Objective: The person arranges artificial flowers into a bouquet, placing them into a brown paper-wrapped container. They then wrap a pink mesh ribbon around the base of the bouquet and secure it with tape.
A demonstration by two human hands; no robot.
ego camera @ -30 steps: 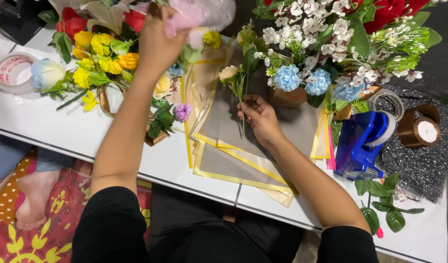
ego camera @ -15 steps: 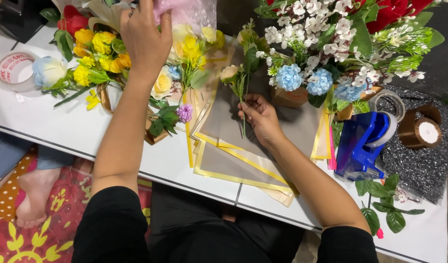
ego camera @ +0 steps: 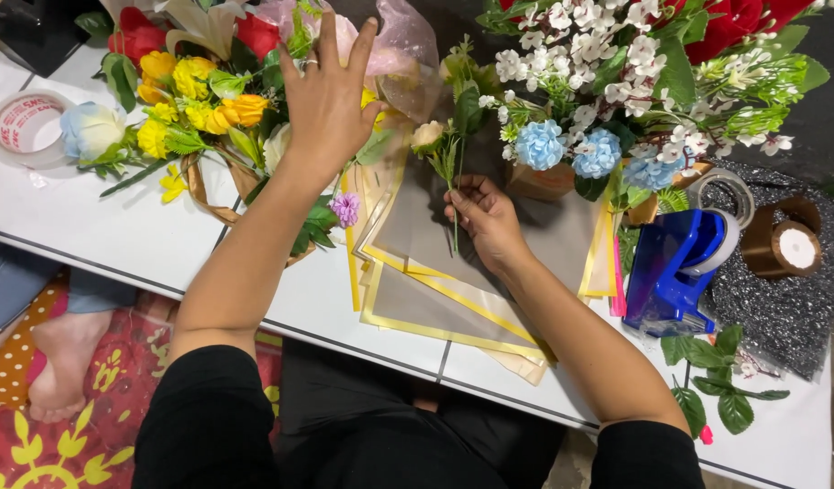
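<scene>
Left hand (ego camera: 331,100): open, fingers spread, on pink wrap (ego camera: 394,45) over bouquet (ego camera: 199,86) | right hand (ego camera: 485,217): pinching cream rose (ego camera: 428,136) stem, upright over paper sheets (ego camera: 435,272) | bench (ego camera: 118,235): blue tape dispenser (ego camera: 675,267) at right

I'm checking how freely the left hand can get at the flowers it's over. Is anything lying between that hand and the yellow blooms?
Yes. The left hand, fingers spread, rests on a sheet of sheer pink wrap that drapes over the yellow flowers on that side. The right hand separately holds a cream rosebud stem over the wrapping sheets.
</scene>
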